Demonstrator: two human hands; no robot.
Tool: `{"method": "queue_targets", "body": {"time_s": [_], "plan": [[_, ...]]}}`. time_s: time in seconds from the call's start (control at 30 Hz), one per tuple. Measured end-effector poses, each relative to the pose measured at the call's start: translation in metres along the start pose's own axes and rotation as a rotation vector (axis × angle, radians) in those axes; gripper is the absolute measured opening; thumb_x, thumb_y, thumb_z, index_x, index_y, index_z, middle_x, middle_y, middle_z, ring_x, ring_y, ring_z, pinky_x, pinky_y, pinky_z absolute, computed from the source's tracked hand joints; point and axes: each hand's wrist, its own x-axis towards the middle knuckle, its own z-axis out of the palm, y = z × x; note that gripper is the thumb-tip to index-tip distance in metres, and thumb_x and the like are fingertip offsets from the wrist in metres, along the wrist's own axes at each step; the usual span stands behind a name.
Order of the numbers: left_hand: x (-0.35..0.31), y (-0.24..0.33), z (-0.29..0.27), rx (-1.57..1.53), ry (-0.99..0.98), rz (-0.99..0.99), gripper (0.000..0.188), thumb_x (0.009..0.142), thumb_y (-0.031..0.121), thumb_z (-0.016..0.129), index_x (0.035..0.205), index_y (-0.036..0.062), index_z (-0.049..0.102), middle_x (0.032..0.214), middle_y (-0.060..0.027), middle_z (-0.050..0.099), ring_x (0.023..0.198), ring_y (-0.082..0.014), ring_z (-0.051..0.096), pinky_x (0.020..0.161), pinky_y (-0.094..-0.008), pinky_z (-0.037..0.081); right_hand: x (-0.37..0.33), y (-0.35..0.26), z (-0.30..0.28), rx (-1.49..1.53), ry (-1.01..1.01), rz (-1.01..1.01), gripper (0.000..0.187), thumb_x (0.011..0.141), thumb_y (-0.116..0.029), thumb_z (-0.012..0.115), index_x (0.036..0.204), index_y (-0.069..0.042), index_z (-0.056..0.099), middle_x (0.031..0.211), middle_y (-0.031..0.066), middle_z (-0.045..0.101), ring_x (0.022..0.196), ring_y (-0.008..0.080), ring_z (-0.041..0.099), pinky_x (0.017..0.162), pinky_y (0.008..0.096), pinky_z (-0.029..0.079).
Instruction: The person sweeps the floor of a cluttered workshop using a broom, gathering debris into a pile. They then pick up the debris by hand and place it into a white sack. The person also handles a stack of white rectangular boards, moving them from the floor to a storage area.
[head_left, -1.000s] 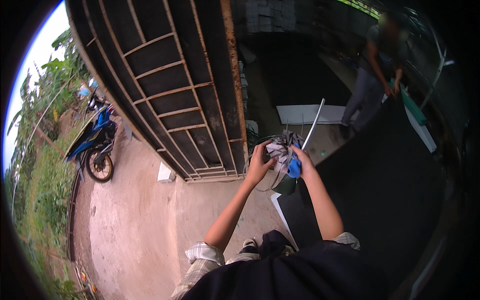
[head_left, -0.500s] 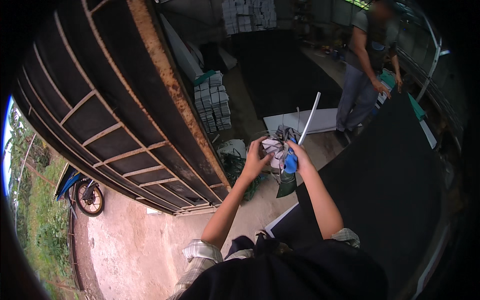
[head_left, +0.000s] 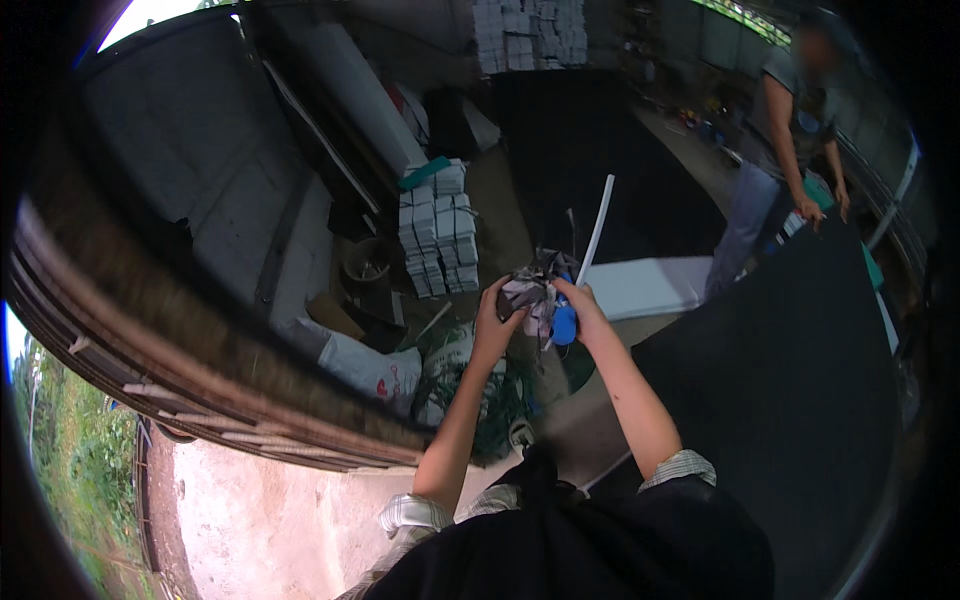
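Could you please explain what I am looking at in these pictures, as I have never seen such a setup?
Certainly. There is no machine here: these are a person's two bare hands, seen from above by a wide fisheye camera on the head, so straight edges bend. The left hand and right hand together hold a crumpled bundle of grey and whitish strips, with a smooth blue piece by the right hand. A slim white strip sticks up there too. To the right spreads a broad black sheet, with a co-worker at its far end. Neat stacks of white blocks stand on the floor.
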Motion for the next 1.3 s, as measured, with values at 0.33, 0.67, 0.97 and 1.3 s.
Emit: {"method": "queue_targets", "body": {"time_s": [0.33, 0.67, 0.97, 1.3], "plan": [[0.078, -0.085, -0.081, 0.083, 0.317, -0.166, 0.049, 0.068, 0.003, 0.058, 0.113, 0.0037, 0.038, 0.106, -0.0101, 0.046, 0.096, -0.0166, 0.046, 0.081, -0.0271, 0.037, 0.156, 0.023, 0.122, -0.274, -0.282, 0.097, 0.025, 0.063, -0.021, 0.06, 0.079, -0.003, 0.053, 0.066, 0.0024, 0.051, 0.057, 0.0112, 0.048, 0.05, 0.0258, 0.039], [0.057, -0.096, -0.183, 0.247, 0.843, -0.187, 0.044, 0.065, -0.002, 0.055, 0.108, 0.0042, 0.045, 0.1, -0.0126, 0.05, 0.091, -0.0199, 0.049, 0.078, -0.0279, 0.038, 0.166, 0.075, 0.27, -0.436, -0.663, 0.186, 0.014, 0.067, -0.019, 0.057, 0.066, -0.006, 0.051, 0.059, -0.0006, 0.05, 0.048, 0.0086, 0.047, 0.043, 0.0233, 0.037], [0.064, -0.145, -0.218, 0.341, 0.992, -0.187, 0.045, 0.065, 0.001, 0.058, 0.107, 0.0029, 0.044, 0.101, -0.013, 0.05, 0.093, -0.0208, 0.049, 0.079, -0.0287, 0.038, 0.204, 0.101, 0.326, -0.465, -0.832, 0.254, 0.018, 0.066, -0.019, 0.057, 0.071, -0.003, 0.05, 0.061, 0.0027, 0.05, 0.051, 0.0122, 0.048, 0.045, 0.0265, 0.039], [0.075, -0.178, -0.227, 0.363, 1.377, -0.363, 0.045, 0.066, 0.0, 0.059, 0.109, 0.0053, 0.044, 0.1, -0.0092, 0.05, 0.087, -0.0187, 0.051, 0.073, -0.027, 0.043, 0.255, 0.154, 0.4, -0.629, -1.274, 0.358, 0.018, 0.067, -0.015, 0.056, 0.076, -0.001, 0.049, 0.065, 0.0044, 0.05, 0.054, 0.0143, 0.051, 0.047, 0.0289, 0.043]]}}
